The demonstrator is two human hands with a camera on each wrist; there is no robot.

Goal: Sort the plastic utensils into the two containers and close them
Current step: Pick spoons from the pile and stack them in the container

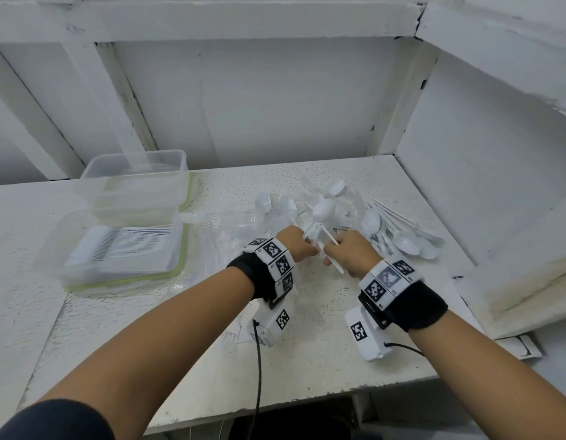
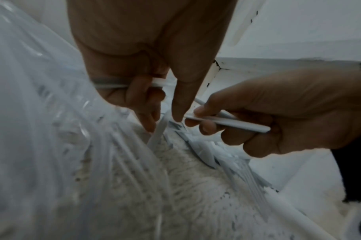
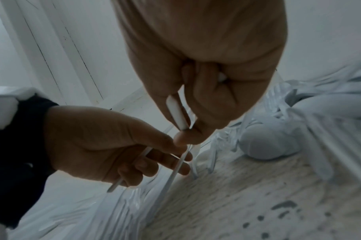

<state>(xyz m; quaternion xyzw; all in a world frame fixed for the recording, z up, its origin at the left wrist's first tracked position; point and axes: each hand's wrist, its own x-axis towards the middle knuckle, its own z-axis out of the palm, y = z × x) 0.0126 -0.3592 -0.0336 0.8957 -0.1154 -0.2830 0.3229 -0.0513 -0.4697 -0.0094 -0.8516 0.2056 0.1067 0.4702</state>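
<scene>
White utensil handles [image 1: 326, 249] pinched between left hand [image 1: 299, 246] and right hand [image 1: 354, 254].

From my remote seat I count two clear containers [image 1: 139, 173] [image 1: 116, 246] on the white table [image 1: 180, 360], two hands [image 1: 299, 246] [image 1: 354, 254], two wrist bands [image 1: 272, 265] [image 1: 393, 284], and one heap of white plastic spoons and forks [image 1: 399, 230], too tangled and blurred for me to number.

Utensils [image 1: 402, 230] white. Containers [image 1: 139, 176] clear, lids [image 1: 123, 282] green-edged. Table [image 1: 307, 344] off-white, dark-speckled. Wrist straps [image 1: 415, 309] black; bands [image 1: 275, 258] white with black square-code patterns. Walls [image 1: 259, 100] white.
</scene>
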